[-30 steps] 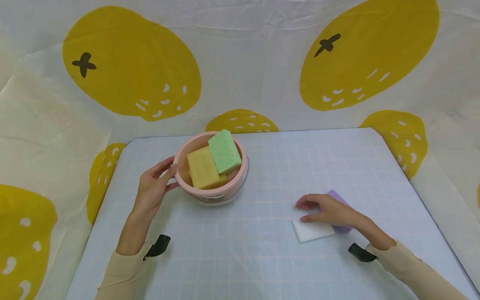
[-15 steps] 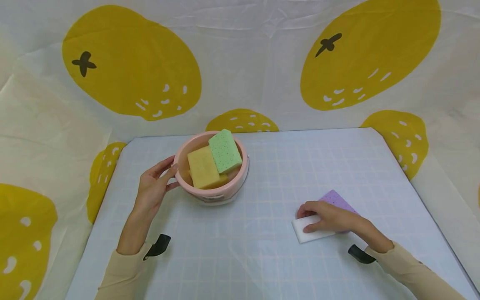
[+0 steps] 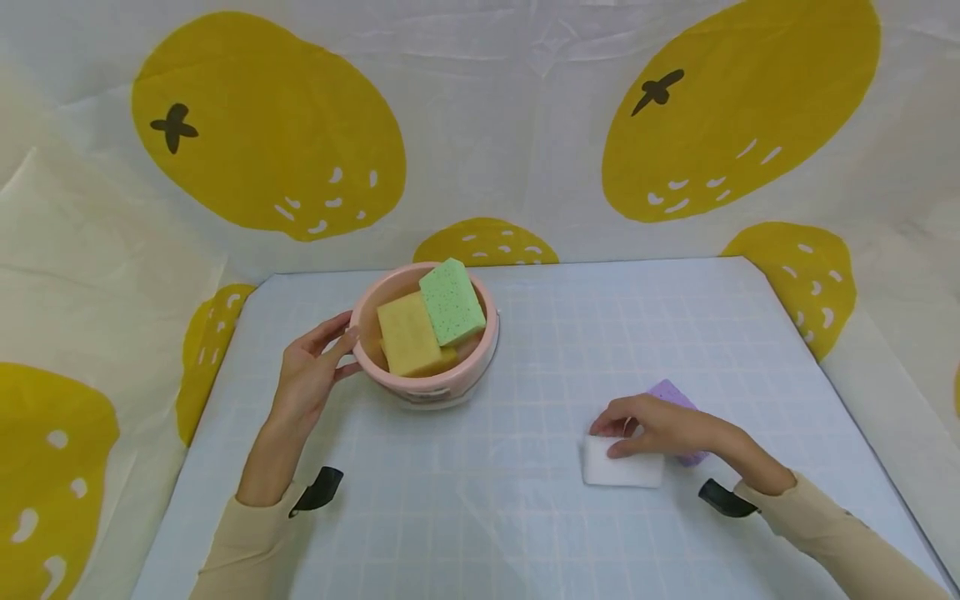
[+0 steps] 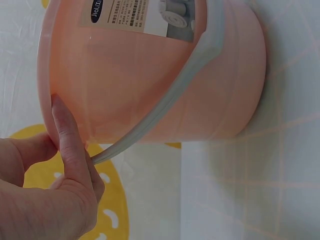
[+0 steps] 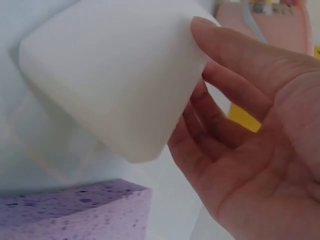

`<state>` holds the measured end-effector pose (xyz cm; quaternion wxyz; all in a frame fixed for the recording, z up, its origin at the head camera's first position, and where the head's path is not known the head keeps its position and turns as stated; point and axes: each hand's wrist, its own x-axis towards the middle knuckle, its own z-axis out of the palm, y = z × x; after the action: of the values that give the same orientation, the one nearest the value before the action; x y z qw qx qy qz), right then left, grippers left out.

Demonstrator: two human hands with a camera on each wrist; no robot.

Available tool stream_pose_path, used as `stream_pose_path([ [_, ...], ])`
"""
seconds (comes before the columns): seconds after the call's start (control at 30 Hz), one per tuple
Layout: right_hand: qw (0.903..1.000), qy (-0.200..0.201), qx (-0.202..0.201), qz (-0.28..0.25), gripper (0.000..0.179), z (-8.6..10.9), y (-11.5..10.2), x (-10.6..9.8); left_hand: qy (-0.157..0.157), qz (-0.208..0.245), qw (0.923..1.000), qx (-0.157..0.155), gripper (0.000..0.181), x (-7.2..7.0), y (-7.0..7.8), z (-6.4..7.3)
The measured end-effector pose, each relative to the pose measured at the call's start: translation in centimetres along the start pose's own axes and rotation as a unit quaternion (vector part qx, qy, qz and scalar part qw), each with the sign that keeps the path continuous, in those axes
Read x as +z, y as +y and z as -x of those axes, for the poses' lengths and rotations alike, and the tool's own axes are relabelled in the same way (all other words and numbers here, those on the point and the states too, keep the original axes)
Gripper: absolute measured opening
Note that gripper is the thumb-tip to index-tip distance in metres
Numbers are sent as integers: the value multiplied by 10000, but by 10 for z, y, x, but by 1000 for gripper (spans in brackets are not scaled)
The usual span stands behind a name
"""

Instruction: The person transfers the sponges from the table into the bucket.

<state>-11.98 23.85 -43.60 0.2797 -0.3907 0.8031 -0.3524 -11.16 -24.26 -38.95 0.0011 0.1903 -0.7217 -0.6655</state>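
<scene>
A pink bucket (image 3: 480,358) stands at the back left of the table, holding a green sponge (image 3: 452,304) and yellow sponges (image 3: 408,335). My left hand (image 3: 307,379) pinches the bucket's rim on its left side; the left wrist view shows thumb and fingers on either side of that rim (image 4: 46,75). At the right, my right hand (image 3: 652,425) pinches a white sponge (image 3: 622,465) between thumb and fingers. In the right wrist view the white sponge (image 5: 115,75) is tilted, one edge raised. A purple sponge (image 3: 671,393) lies on the table, partly hidden under the right hand.
The bucket's pale handle (image 4: 160,107) hangs down its side. A light blue checked cloth (image 3: 525,517) covers the table. Behind and beside it hangs a white sheet (image 3: 502,125) printed with yellow fruit.
My right hand has come down onto the white sponge, gripped it and turned and tilted it slightly. My left hand has kept its hold on the bucket's rim.
</scene>
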Motion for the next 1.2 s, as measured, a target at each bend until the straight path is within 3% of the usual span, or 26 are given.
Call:
stream_pose_path([
  [0.33, 9985, 141, 226, -471, 26, -10, -14, -12, 0, -38, 10000, -3, 56, 0, -1, -1],
  [0.53, 9966, 506, 242, -603, 30, -18, -18, -17, 73, -145, 9998, -88, 56, 1, 0, -1],
  [0.9, 9916, 1044, 171, -742, 32, -34, -24, -23, -70, 193, 9997, 114, 53, -2, -3, -3],
  [1.2, 9817, 1490, 556, -1050, 36, -48, -41, -30, -9, 31, 10000, 43, 52, -1, -1, -2],
])
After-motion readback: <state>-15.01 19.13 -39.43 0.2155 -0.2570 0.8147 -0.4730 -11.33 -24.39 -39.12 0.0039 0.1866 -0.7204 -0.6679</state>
